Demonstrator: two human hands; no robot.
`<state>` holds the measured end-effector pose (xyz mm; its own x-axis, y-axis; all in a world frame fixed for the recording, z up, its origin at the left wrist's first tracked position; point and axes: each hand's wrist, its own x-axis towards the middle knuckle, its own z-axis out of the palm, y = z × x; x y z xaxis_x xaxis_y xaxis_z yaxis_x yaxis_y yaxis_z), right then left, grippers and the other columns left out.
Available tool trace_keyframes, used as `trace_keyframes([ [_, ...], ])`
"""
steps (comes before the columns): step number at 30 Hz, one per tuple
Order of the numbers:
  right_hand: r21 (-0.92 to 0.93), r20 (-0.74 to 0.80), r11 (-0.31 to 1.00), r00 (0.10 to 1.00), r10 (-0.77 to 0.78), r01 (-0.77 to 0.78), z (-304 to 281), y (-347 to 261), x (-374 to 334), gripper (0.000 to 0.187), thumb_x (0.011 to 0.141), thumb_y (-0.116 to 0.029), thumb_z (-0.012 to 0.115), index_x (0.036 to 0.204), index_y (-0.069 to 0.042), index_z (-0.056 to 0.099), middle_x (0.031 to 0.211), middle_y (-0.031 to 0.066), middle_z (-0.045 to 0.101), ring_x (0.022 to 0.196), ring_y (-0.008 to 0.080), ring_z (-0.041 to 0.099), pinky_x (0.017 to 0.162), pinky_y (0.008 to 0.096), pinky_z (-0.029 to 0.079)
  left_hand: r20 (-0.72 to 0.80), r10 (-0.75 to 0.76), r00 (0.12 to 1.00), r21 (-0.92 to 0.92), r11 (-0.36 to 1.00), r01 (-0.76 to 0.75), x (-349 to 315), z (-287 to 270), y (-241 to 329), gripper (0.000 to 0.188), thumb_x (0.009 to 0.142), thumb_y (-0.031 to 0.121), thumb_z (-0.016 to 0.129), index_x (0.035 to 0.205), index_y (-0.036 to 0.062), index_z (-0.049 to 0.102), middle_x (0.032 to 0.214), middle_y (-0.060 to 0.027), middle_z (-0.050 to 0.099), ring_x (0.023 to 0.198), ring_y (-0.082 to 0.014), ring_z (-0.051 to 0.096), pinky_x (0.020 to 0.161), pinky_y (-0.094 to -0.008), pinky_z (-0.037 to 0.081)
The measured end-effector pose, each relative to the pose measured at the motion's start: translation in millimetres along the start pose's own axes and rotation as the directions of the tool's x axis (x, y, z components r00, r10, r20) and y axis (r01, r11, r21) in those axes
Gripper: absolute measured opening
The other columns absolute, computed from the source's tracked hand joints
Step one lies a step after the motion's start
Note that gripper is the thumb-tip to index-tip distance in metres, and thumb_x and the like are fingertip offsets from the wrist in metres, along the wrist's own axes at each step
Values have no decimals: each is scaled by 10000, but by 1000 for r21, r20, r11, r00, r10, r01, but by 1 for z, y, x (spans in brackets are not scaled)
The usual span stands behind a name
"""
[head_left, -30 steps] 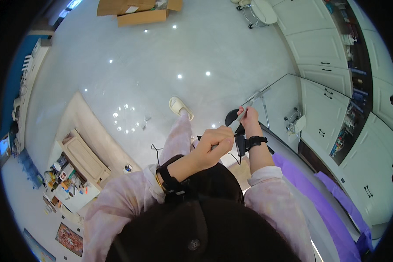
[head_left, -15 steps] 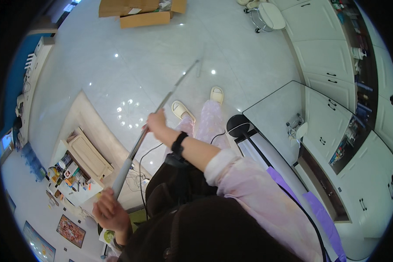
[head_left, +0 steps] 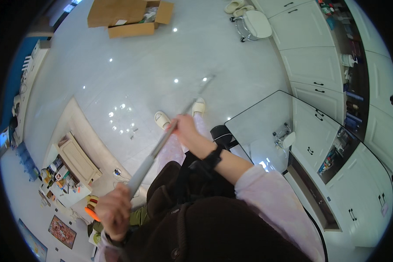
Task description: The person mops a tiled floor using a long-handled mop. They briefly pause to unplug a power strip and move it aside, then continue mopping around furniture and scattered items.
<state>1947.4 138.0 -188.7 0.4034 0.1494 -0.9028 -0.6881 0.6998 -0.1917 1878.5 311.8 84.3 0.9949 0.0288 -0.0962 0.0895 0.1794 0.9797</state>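
A long grey pole [head_left: 145, 169] runs slantwise from the lower left toward the floor ahead, in front of my body. My left hand [head_left: 114, 210] is closed around its thick upper end. Farther down the shaft, my right hand [head_left: 187, 129] grips it with the fingers wrapped round. Beyond that hand the pole passes close to my cream slippers [head_left: 162, 118]. Its far end is thin and blurred over the floor, and what is fixed there cannot be made out.
An open cardboard box [head_left: 131, 29] lies on the shiny tiled floor [head_left: 135, 65] ahead. A white wheeled stool [head_left: 256, 24] stands by the pale cabinets [head_left: 310, 70]. To the right is a dark-edged reflective table [head_left: 260, 115]; at left, a cluttered desk [head_left: 76, 198].
My right hand and the pole's lower part have swung to the right. My left hand keeps its hold on the upper end. The view has shifted, so box and stool appear farther left.
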Motion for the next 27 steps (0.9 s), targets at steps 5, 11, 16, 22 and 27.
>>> trace_keyframes([
  [5, 41, -247, 987, 958, -143, 158, -130, -129, 13, 89, 865, -48, 424, 846, 33, 454, 702, 157, 513, 595, 309, 563, 580, 493, 542, 333, -72, 940, -100, 989, 111, 73, 100, -75, 476, 923, 238, 401, 485, 59, 352, 495, -63, 430, 495, -220, 399, 646, -381, 359],
  [11, 18, -417, 954, 869, -266, 301, -236, -223, 38, 62, 881, -58, 429, 897, -3, 403, 672, 109, 475, 553, 224, 486, 519, 368, 458, 423, 208, 882, -310, 948, -75, 108, 230, -161, 271, 857, -27, 467, 590, -4, 430, 570, -98, 466, 538, -261, 445, 638, -375, 390],
  [16, 8, -450, 913, 817, -361, 408, -281, -278, 72, 31, 869, -23, 403, 855, -2, 384, 642, 116, 455, 498, 227, 468, 448, 369, 434, 406, 188, 894, -300, 952, -64, 117, 269, -205, 258, 847, -30, 478, 601, -6, 404, 572, -77, 442, 564, -246, 450, 674, -362, 416],
  [22, -226, -443, 916, 802, -401, 333, -274, -321, 123, 30, 850, 11, 398, 858, 39, 406, 639, 121, 461, 513, 250, 484, 451, 398, 435, 162, -45, 986, -335, 937, 98, 133, 280, -240, 301, 872, 5, 453, 593, 15, 338, 573, -55, 396, 560, -191, 364, 561, -312, 308],
  [27, -344, -328, 891, 851, -410, 296, -209, -266, 167, 68, 819, 13, 501, 844, 47, 448, 676, 163, 505, 546, 288, 547, 458, 422, 457, -174, -202, 964, -337, 932, 135, 126, 213, -229, 402, 941, 204, 373, 573, 66, 284, 550, -19, 297, 586, -166, 304, 625, -342, 292],
])
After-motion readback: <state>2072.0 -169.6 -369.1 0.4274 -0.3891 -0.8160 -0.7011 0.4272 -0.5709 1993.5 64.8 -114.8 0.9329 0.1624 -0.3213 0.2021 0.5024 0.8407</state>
